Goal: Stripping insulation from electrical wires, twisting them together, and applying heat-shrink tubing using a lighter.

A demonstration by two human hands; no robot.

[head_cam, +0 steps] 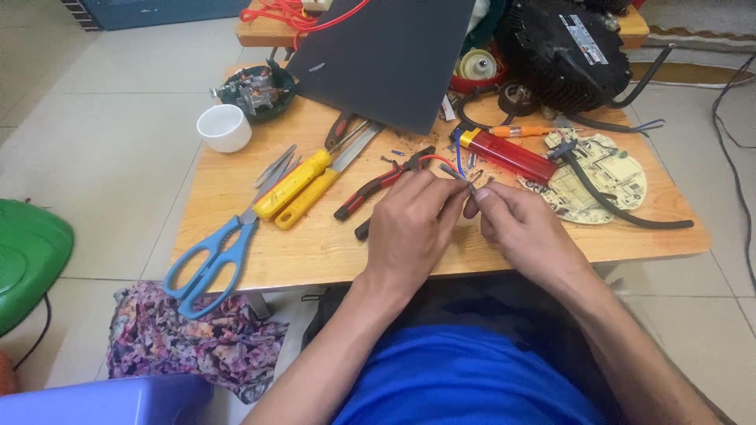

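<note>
Head view, nearest first: left hand [409, 228] and right hand [524, 228] meet over the near edge of the low wooden table [315, 252]. Both pinch thin wire ends [465, 179]; fingertips of each hand clamped on them, thumbs pressed against forefingers. Wire ends sit just above the hands, between them and the red lighter [512, 156]. Their long axis runs roughly from lower right up to upper left, free tips toward the lighter side; red and blue leads curve off beyond. Judgement: a join here goes best with a short grip close to the bare tips, strands kept parallel, wrists braced on the table edge. Left of the hands: red-handled pliers [378, 182], yellow-handled tools [303, 185], blue scissors [209, 264]. Beyond the lighter: round circuit board [606, 185], then black motor housing [563, 51]
</note>
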